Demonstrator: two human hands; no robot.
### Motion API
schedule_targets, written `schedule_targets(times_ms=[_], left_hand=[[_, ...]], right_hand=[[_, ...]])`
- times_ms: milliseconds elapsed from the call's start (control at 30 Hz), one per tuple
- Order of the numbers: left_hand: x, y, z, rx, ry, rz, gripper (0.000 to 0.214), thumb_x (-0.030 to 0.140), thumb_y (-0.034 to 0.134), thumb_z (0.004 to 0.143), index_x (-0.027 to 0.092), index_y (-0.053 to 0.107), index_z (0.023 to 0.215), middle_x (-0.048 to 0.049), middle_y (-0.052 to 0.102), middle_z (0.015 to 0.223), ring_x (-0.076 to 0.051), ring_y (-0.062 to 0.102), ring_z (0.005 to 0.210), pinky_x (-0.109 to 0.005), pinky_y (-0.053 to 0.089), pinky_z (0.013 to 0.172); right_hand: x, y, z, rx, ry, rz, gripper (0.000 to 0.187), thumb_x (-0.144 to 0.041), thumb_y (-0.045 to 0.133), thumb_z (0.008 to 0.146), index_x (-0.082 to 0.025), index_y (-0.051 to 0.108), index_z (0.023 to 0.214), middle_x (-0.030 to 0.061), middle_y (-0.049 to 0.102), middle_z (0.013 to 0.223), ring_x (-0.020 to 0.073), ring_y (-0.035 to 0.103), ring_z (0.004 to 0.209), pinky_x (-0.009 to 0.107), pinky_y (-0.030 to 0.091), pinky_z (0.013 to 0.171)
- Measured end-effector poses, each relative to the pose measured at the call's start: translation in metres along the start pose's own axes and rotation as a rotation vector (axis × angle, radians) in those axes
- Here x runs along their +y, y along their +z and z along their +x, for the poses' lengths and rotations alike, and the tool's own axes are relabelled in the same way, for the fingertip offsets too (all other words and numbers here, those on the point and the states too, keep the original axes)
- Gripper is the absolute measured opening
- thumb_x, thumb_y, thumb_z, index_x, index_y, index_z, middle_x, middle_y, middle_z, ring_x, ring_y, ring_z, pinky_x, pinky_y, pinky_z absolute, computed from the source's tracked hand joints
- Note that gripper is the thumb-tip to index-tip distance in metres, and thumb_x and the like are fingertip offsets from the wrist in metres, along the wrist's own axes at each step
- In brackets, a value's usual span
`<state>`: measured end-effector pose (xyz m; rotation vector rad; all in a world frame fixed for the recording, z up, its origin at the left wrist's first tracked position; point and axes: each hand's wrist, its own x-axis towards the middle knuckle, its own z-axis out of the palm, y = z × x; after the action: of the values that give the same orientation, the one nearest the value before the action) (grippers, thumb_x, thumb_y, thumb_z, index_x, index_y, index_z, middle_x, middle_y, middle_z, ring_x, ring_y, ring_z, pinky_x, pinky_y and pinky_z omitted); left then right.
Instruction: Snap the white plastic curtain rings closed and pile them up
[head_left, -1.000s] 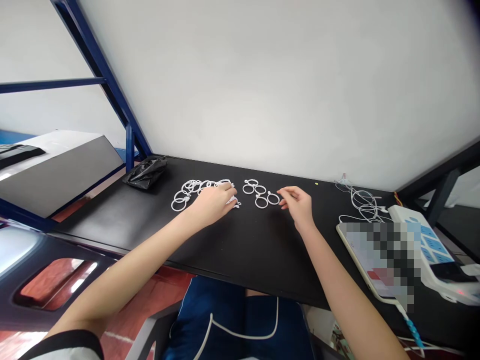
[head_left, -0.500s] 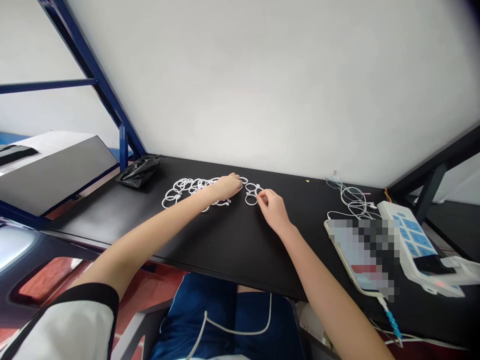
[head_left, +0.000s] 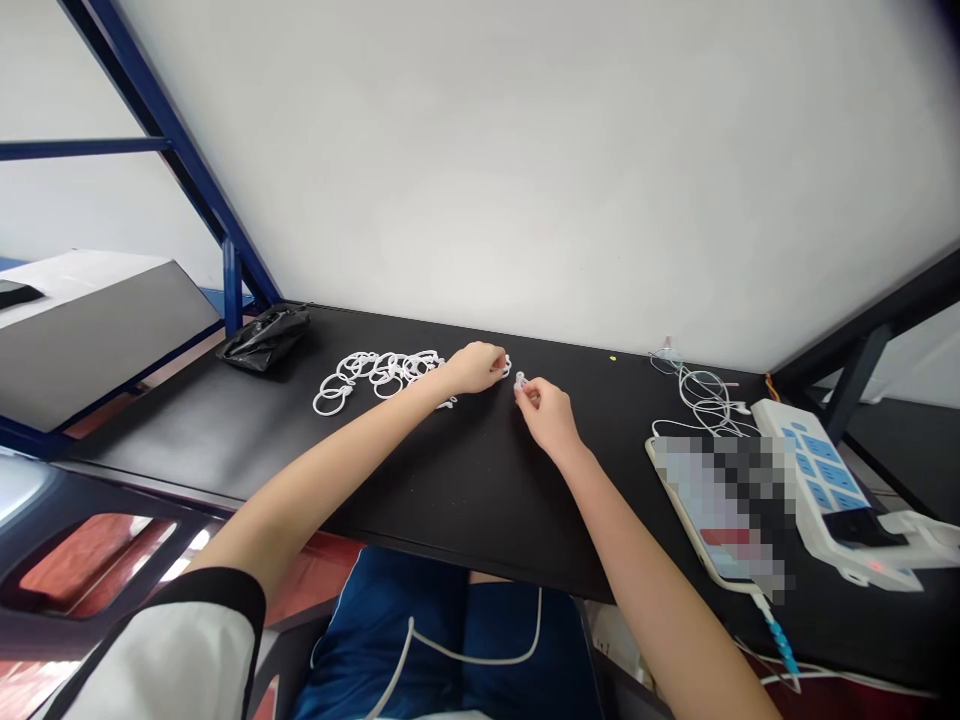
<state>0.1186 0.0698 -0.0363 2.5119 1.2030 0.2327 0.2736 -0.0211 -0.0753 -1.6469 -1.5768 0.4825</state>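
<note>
Several white plastic rings (head_left: 375,375) lie in a loose heap on the black table (head_left: 465,480), left of centre. My left hand (head_left: 476,367) rests at the heap's right end, its fingers curled over a few rings. My right hand (head_left: 546,412) sits just to the right of it, fingers pinched on a small white ring (head_left: 519,381). The two hands are close together, almost touching.
A crumpled black bag (head_left: 264,338) lies at the table's far left by a blue steel frame (head_left: 225,270). At the right are tangled white cables (head_left: 705,392), a tablet (head_left: 712,510) and a white and blue power strip (head_left: 825,480). A white wall stands behind.
My right hand moved left to the small group of rings and closed on one. My left hand slid right over the heap. The loose rings between the hands are now covered or gathered.
</note>
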Motion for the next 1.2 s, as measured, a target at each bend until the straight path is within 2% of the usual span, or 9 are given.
schedule_targets(times_ms=[233,367,500,667,767,867,1033,1133,1200], left_hand=[[-0.008,0.012,-0.007,0.001,0.046,-0.282,0.033,0.036,0.06,0.095,0.015,0.06,0.12,-0.0095,0.063,0.12,-0.021,0.063,0.105,-0.042,0.056,0.09],[-0.003,0.008,-0.036,0.062,0.062,-0.638,0.031,0.045,0.057,0.094,0.014,0.062,0.095,-0.0054,0.065,0.085,-0.018,0.066,0.089,-0.03,0.06,0.073],[0.002,0.01,-0.06,0.125,0.016,-0.989,0.038,0.052,0.054,0.093,0.015,0.057,0.096,-0.0075,0.066,0.098,-0.017,0.066,0.097,-0.027,0.061,0.07],[0.002,0.015,-0.07,0.073,-0.031,-1.235,0.039,0.052,0.067,0.085,0.013,0.061,0.087,-0.0049,0.066,0.089,-0.013,0.067,0.081,-0.025,0.06,0.065],[0.002,0.014,-0.073,0.047,-0.034,-1.317,0.037,0.049,0.072,0.082,0.013,0.062,0.082,-0.0028,0.064,0.082,-0.009,0.064,0.071,-0.022,0.058,0.061],[0.004,0.014,-0.075,0.028,-0.022,-1.367,0.037,0.048,0.072,0.082,0.012,0.064,0.083,-0.0043,0.067,0.084,-0.009,0.065,0.068,-0.022,0.058,0.061],[0.006,0.017,-0.075,0.089,0.036,-1.364,0.038,0.048,0.07,0.084,0.014,0.071,0.098,-0.0105,0.072,0.105,-0.018,0.07,0.095,-0.024,0.06,0.07],[0.008,0.02,-0.075,0.111,0.082,-1.309,0.038,0.046,0.071,0.084,0.014,0.073,0.104,-0.0111,0.073,0.107,-0.021,0.069,0.103,-0.026,0.061,0.074],[0.011,0.024,-0.076,0.114,0.107,-1.259,0.037,0.043,0.074,0.081,0.013,0.074,0.103,-0.01,0.074,0.102,-0.02,0.07,0.096,-0.026,0.061,0.071]], right_hand=[[0.005,0.0,0.009,0.18,0.083,0.308,0.028,-0.045,0.061,0.082,-0.019,0.062,0.089,0.0111,0.074,0.093,0.0237,0.07,0.084,0.038,0.058,0.074],[-0.002,0.001,0.009,0.135,0.097,0.479,0.033,-0.047,0.069,0.076,-0.016,0.069,0.088,0.0102,0.075,0.088,0.0239,0.072,0.082,0.041,0.06,0.079],[-0.017,0.004,0.002,0.049,0.067,0.59,0.033,-0.048,0.071,0.078,-0.016,0.072,0.086,0.0096,0.075,0.087,0.0234,0.073,0.08,0.041,0.062,0.078],[-0.025,0.007,-0.005,0.046,-0.031,0.594,0.028,-0.041,0.078,0.073,-0.019,0.072,0.09,0.0074,0.073,0.096,0.0229,0.071,0.089,0.04,0.06,0.085],[-0.024,0.006,-0.006,0.084,-0.065,0.562,0.027,-0.039,0.079,0.072,-0.021,0.072,0.09,0.0058,0.07,0.099,0.0214,0.068,0.091,0.036,0.059,0.083],[-0.024,0.005,-0.006,0.085,-0.035,0.548,0.024,-0.04,0.078,0.073,-0.019,0.073,0.084,0.0055,0.071,0.088,0.0206,0.068,0.08,0.034,0.059,0.07],[-0.025,0.006,-0.006,0.131,0.092,0.624,0.034,-0.043,0.076,0.073,-0.018,0.072,0.096,0.0067,0.075,0.084,0.0216,0.07,0.075,0.03,0.054,0.057],[-0.025,0.007,-0.005,0.113,0.178,0.681,0.033,-0.044,0.078,0.069,-0.017,0.072,0.085,0.008,0.075,0.079,0.0201,0.07,0.068,0.028,0.052,0.054],[-0.025,0.008,-0.005,0.094,0.223,0.705,0.033,-0.046,0.079,0.067,-0.016,0.071,0.076,0.0074,0.074,0.071,0.0184,0.067,0.06,0.028,0.05,0.051]])
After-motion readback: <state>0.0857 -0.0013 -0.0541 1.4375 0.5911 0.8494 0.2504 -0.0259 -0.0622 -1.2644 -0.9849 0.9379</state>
